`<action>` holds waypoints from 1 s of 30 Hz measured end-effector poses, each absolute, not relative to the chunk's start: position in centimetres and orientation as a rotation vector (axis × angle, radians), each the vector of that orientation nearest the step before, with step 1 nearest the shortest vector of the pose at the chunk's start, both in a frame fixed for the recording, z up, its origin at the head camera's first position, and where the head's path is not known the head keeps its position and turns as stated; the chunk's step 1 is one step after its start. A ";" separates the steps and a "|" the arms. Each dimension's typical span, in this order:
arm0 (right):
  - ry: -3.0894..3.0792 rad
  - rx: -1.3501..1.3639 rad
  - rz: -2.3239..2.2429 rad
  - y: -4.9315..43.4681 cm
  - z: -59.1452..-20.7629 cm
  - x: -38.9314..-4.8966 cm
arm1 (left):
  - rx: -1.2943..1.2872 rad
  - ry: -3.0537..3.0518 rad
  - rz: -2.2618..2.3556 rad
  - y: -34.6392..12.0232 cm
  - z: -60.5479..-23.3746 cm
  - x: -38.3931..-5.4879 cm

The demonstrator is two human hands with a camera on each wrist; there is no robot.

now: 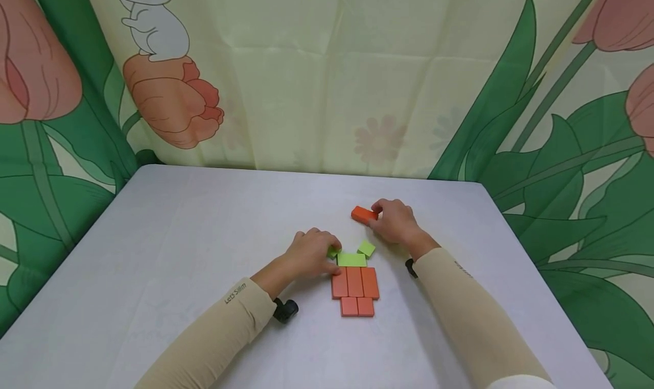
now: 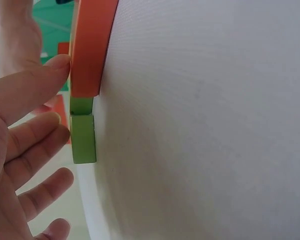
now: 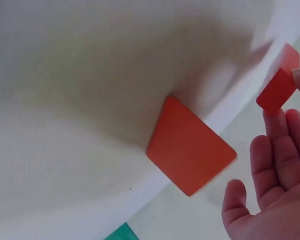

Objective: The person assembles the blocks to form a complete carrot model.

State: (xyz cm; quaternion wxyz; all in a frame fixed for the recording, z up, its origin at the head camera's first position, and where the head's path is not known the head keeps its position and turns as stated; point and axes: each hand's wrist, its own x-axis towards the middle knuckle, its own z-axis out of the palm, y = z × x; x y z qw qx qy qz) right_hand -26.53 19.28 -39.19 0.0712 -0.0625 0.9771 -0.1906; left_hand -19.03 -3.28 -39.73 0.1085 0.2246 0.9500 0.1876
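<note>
My left hand [image 1: 309, 254] reaches in at the left edge of a flat figure of blocks. Its thumb lies against an orange block [image 2: 87, 50], and its loosely extended fingers are at a small green block [image 2: 83, 140]. Further back, my right hand [image 1: 395, 221] pinches an orange block [image 3: 280, 82] between thumb and fingertip. Another orange block [image 3: 190, 145] stands on the table near that hand, hidden in the head view. The figure has a green rectangle [image 1: 351, 260], a tilted green square [image 1: 366, 248], a row of orange rectangles [image 1: 355, 282] and two orange squares [image 1: 357, 306] below.
A white-covered table [image 1: 204, 224] carries everything. Behind it hangs a curtain [image 1: 317, 82] printed with tulips, leaves and a white animal. Dark wrist cameras [image 1: 285, 310] sit at both beige cuffs.
</note>
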 end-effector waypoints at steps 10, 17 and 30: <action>2.906 -0.437 -0.746 21.8 -36.9 -21.9 | 0.660 2.800 0.548 -3.1 -39.7 -19.0; 2.857 -0.636 -0.787 22.5 -37.5 -17.2 | 0.669 2.796 0.573 -3.2 -39.9 -19.0; 2.743 -0.905 -0.830 21.9 -39.0 -10.9 | 0.664 2.788 0.580 -3.3 -39.7 -19.0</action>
